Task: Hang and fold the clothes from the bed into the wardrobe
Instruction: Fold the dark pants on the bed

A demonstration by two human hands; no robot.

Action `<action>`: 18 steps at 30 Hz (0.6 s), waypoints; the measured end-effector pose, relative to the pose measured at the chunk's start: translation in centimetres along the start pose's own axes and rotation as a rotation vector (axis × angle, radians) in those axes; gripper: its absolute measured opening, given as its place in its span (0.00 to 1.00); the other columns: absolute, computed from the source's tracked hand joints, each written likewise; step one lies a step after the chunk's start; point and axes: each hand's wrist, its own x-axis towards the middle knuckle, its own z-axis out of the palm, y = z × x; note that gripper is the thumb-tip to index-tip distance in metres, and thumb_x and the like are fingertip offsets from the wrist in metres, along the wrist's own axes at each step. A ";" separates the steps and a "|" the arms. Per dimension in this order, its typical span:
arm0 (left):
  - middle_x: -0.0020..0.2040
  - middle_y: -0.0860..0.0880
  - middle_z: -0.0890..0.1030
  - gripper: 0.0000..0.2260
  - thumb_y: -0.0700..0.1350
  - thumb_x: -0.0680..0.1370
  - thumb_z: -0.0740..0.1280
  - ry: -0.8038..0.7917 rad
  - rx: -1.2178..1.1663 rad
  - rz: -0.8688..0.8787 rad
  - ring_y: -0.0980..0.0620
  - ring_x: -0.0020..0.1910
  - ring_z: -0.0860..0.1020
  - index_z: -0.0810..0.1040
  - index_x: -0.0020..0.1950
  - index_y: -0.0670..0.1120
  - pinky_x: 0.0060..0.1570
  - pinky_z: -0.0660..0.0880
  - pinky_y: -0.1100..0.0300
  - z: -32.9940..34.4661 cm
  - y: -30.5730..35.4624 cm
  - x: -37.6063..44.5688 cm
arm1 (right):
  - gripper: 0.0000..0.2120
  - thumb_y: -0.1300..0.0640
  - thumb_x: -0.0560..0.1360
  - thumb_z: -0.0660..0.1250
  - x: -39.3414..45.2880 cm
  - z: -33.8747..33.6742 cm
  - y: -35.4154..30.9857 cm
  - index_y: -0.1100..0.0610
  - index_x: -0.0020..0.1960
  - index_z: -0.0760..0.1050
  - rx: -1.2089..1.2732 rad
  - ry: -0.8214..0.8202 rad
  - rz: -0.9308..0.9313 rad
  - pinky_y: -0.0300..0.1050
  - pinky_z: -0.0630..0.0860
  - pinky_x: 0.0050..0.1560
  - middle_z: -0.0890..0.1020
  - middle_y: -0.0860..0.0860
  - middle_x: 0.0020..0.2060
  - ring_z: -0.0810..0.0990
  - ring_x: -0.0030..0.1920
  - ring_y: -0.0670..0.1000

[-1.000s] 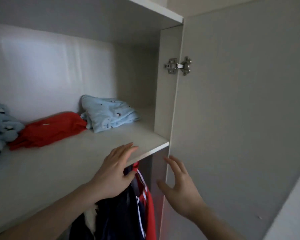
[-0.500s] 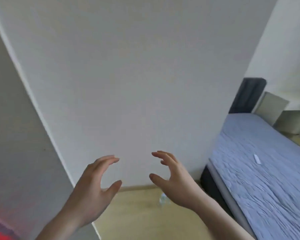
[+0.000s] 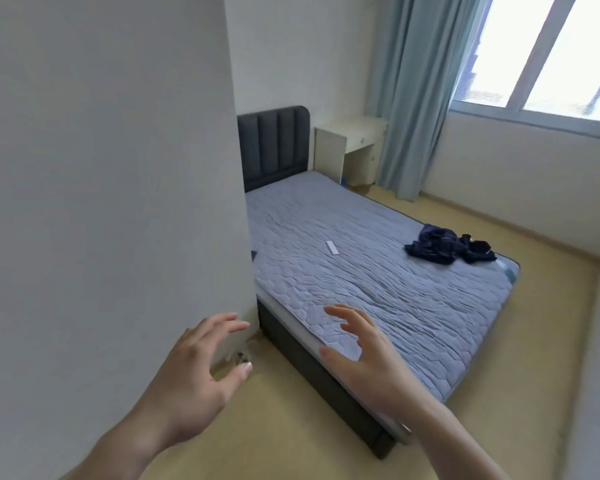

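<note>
Two hands in view, both empty. Left hand (image 3: 191,379) raised low in the frame, fingers spread and loosely bent, thumb out, holding nothing. Right hand (image 3: 364,355) beside it, apart from it, fingers spread and relaxed, also holding nothing; it overlaps the near corner of the bed (image 3: 378,278) in the view, contact cannot be told. One bed, with a blue-grey quilted cover and one dark padded headboard (image 3: 274,147). One garment left on it: a dark navy crumpled garment (image 3: 447,249) at the far right corner, near the edge, kind of clothing not readable. One small white flat object (image 3: 332,247) near the middle of the bed, too small to identify. One large pale panel (image 3: 111,168) fills the left side and hides the bed's left portion. One cream bedside desk (image 3: 350,147), partly covered by one blue-green curtain (image 3: 409,98). One window (image 3: 548,57), cut off at top and right. A small unclear object (image 3: 242,356) on the floor by the panel's foot.
</note>
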 end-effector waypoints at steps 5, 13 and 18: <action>0.69 0.74 0.65 0.21 0.55 0.76 0.72 -0.085 -0.060 0.110 0.74 0.68 0.61 0.73 0.68 0.63 0.65 0.65 0.71 4.9 2.3 9.8 | 0.23 0.43 0.78 0.68 4.5 -5.1 4.9 0.31 0.70 0.65 -0.021 0.078 0.107 0.37 0.66 0.66 0.63 0.22 0.66 0.66 0.67 0.30; 0.71 0.66 0.67 0.21 0.56 0.77 0.71 -0.279 -0.080 0.355 0.63 0.71 0.65 0.73 0.69 0.61 0.71 0.64 0.61 15.3 10.6 25.8 | 0.24 0.44 0.77 0.71 7.5 -15.2 12.3 0.33 0.70 0.67 0.003 0.312 0.257 0.37 0.68 0.64 0.67 0.27 0.67 0.69 0.67 0.35; 0.72 0.67 0.66 0.22 0.58 0.77 0.70 -0.457 -0.093 0.525 0.64 0.71 0.64 0.72 0.70 0.61 0.70 0.62 0.65 23.8 19.3 31.6 | 0.24 0.50 0.77 0.73 3.9 -22.7 18.0 0.38 0.69 0.70 0.025 0.515 0.391 0.33 0.68 0.61 0.70 0.33 0.68 0.73 0.67 0.41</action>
